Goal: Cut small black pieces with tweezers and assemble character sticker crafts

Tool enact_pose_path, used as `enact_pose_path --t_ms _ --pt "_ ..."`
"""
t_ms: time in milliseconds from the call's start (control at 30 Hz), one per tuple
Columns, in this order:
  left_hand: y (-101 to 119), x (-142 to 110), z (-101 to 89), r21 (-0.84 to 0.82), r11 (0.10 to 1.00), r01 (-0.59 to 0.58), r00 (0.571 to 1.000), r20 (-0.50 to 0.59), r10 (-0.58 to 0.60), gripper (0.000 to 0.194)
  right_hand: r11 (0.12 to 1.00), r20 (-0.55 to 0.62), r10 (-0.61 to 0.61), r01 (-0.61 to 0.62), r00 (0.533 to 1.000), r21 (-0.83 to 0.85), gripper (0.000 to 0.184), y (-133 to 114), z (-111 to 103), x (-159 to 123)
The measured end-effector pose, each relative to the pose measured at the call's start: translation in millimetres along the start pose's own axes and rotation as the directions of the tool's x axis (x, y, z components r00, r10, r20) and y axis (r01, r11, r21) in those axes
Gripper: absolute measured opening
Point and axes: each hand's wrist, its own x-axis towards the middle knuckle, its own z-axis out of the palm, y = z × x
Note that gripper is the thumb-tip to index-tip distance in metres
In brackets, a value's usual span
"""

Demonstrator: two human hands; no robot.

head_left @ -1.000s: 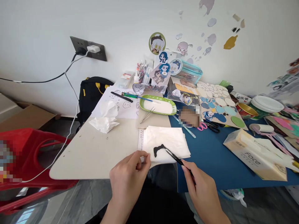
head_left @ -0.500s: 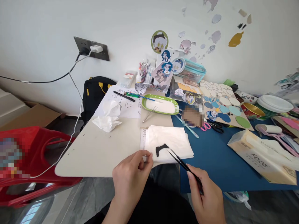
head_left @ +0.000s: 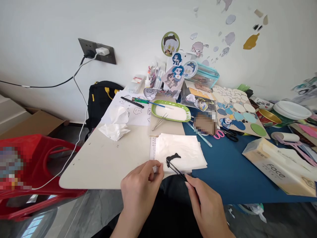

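Observation:
A small, curved black cutout (head_left: pixel 176 155) lies on a stack of white tissues (head_left: pixel 190 147) at the table's front edge. My right hand (head_left: pixel 206 200) grips black tweezers (head_left: pixel 178 172), whose tips reach the cutout's left end; whether they pinch it I cannot tell. Thumb and forefinger of my left hand (head_left: pixel 141 183) are pressed together beside the stack's front left corner. What they hold, if anything, is too small to make out. Behind the stack, silver tweezers (head_left: pixel 158 123) lean on a green-rimmed dish (head_left: pixel 187 115) with white contents, and a blue brush (head_left: pixel 157 104) rests across it.
Crumpled tissue (head_left: pixel 114 131) and a drawing sheet (head_left: pixel 106 114) lie to the left. On the right are a tissue pack (head_left: pixel 274 167), pink scissors (head_left: pixel 218 134) and a board with coloured cutouts (head_left: pixel 262 132). A red stool (head_left: pixel 47 148) stands left of the table.
My right hand has moved left with the black tweezers. Their tips have shifted from the cutout's right end to its left end. The left hand keeps nearly the same pose.

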Motion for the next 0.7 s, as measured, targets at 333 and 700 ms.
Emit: enact_pose_path --t_ms 333,700 --pt "-0.2 -0.5 0.6 0.006 1.000 -0.013 1.000 -0.001 0.013 0.014 0.994 -0.060 0.088 -0.085 0.994 0.063 0.021 1.6 -3.0 -0.4" --pt "0.9 1.3 -0.1 -0.006 1.000 -0.012 1.000 0.004 0.012 0.015 0.989 -0.050 0.146 -0.147 0.988 -0.020 0.025 3.8 -6.3 3.6"
